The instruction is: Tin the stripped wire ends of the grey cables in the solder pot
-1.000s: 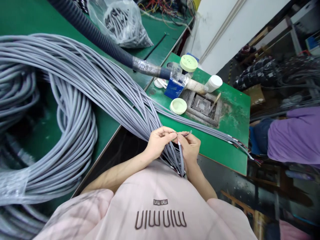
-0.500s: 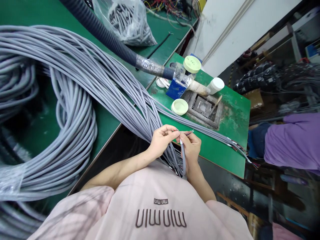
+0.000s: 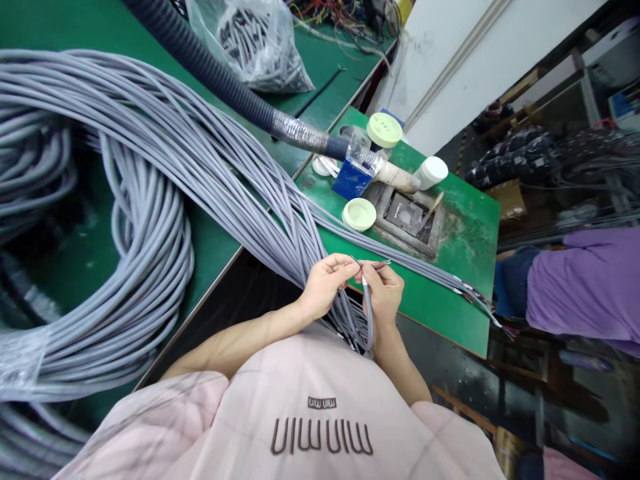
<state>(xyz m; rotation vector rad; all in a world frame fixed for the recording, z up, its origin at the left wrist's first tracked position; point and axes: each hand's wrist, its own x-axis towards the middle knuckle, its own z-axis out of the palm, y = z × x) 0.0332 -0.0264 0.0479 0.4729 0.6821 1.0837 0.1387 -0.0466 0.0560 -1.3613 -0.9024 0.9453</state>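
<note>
Just above my lap, my right hand (image 3: 384, 290) is closed around the end of a grey cable (image 3: 369, 310), whose thin coloured wires (image 3: 381, 265) stick out past the fingers. My left hand (image 3: 327, 283) pinches at a thin wire from the same end, thumb against forefinger, with the fingertips of both hands almost touching. A large bundle of grey cables (image 3: 225, 193) runs from the left under my hands, and its loose ends hang down by my lap. Several other cables with stripped ends (image 3: 470, 291) lie across the green board to the right.
A dark corrugated hose (image 3: 215, 80) ends over a soiled square metal pot (image 3: 407, 217) holding a small stick. Around it stand a pale green lid (image 3: 359, 214), a white jar (image 3: 433, 171) and a blue box (image 3: 351, 179). A person in a purple top (image 3: 585, 280) is at the right.
Both hands have shifted very slightly, and the coloured wires now point a little further right. A thin wire shows more clearly at my left fingertips. The cables around them stay where they were.
</note>
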